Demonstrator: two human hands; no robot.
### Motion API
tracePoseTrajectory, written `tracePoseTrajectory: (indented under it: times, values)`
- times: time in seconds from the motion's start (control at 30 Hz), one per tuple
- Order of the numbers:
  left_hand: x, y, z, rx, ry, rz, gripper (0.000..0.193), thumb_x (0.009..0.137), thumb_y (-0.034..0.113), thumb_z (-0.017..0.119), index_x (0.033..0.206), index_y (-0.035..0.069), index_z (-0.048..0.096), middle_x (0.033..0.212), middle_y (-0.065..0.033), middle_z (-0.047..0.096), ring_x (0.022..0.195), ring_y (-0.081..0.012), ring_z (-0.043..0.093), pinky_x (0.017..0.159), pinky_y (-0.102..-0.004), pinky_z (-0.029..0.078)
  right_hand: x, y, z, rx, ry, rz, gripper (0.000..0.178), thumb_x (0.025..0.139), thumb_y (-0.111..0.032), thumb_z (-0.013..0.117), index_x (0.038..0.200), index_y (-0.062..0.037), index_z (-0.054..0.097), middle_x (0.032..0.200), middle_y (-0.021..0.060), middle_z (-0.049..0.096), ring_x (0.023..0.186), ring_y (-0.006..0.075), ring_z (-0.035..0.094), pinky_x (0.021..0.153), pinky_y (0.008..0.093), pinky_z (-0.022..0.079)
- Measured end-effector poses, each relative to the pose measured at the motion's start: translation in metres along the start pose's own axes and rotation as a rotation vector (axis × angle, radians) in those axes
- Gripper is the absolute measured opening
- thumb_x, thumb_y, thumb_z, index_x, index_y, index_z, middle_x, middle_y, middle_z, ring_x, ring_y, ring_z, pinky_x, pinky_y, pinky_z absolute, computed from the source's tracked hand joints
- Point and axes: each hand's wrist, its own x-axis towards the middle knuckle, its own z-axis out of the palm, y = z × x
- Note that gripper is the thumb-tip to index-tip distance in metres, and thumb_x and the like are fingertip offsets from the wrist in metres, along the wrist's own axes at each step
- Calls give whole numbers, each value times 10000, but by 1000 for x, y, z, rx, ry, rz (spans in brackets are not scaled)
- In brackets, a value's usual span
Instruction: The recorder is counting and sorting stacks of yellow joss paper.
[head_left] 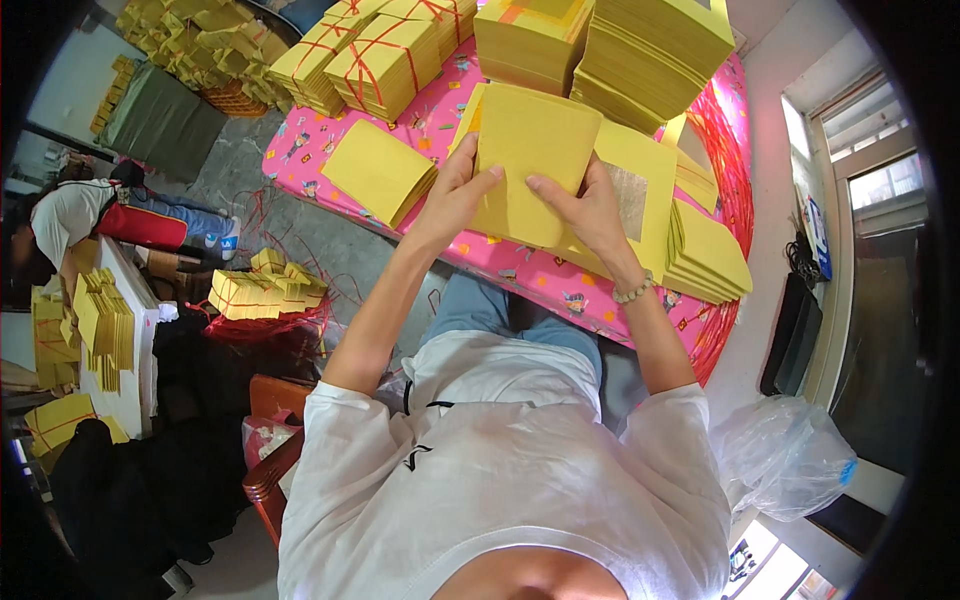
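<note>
Between my two hands is a stack of yellow paper sheets (540, 130), held up over the table's near edge. My left hand (462, 190) grips its left side, thumb lying on the top face. On the right side my right hand (590, 205) does the same, with a beaded bracelet on that wrist. The fingers beneath the stack are hidden. Under and beside it lies a yellow sheet with a silvery-brown square (630, 200). Left of my left hand rests a folded yellow paper stack (378, 168); right of my right hand, several fanned yellow papers (705, 255).
A pink patterned cloth (300, 165) covers the table. Yellow bundles tied with red string (385, 65) and tall stacks (650, 60) stand at the back. Red strings (735, 180) hang along the right edge. At far left a person (75, 215) bends over a white table (140, 340).
</note>
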Motion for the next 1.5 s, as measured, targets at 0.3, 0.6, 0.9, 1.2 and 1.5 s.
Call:
tracePoseTrajectory:
  times: [0.3, 0.6, 0.9, 1.2, 1.5]
  values:
    - [13, 14, 10, -163, 54, -316, 368, 938, 61, 472, 1286, -32, 397, 1228, -130, 546, 1099, -187, 556, 938, -318, 446, 11, 1, -6, 58, 105, 83, 447, 854, -158, 688, 1208, 37, 495, 1104, 124, 625, 963, 158, 618, 813, 284, 516]
    - [18, 16, 14, -184, 41, -426, 322, 952, 85, 474, 1242, -50, 445, 1187, -148, 571, 1043, -215, 596, 881, -336, 502, 11, 8, -12, 202, 115, 213, 382, 876, -175, 668, 1164, 44, 547, 1084, 120, 636, 932, 152, 627, 788, 271, 522]
    - [23, 18, 15, -131, 64, -491, 316, 951, 93, 474, 1236, -43, 456, 1163, -142, 581, 1037, -215, 598, 872, -338, 506, 12, 8, -15, 260, 105, 284, 374, 878, -171, 665, 1163, 42, 550, 1082, 117, 635, 931, 152, 624, 780, 273, 522]
    - [18, -11, 16, 10, 44, -3, 345, 936, 45, 483, 1272, -17, 438, 1189, -100, 569, 1091, -151, 545, 938, -297, 436, 9, 1, -7, 20, 128, -61, 407, 848, -101, 689, 1199, 12, 515, 1106, 96, 625, 966, 133, 600, 828, 263, 496]
    - [6, -53, 1, 97, 101, 239, 348, 927, 30, 515, 1262, -9, 426, 1162, -75, 555, 1093, -134, 513, 947, -274, 401, 1, 29, -8, -12, 36, 57, 422, 796, -129, 749, 1155, -1, 570, 1057, 58, 655, 945, 113, 599, 824, 264, 487]
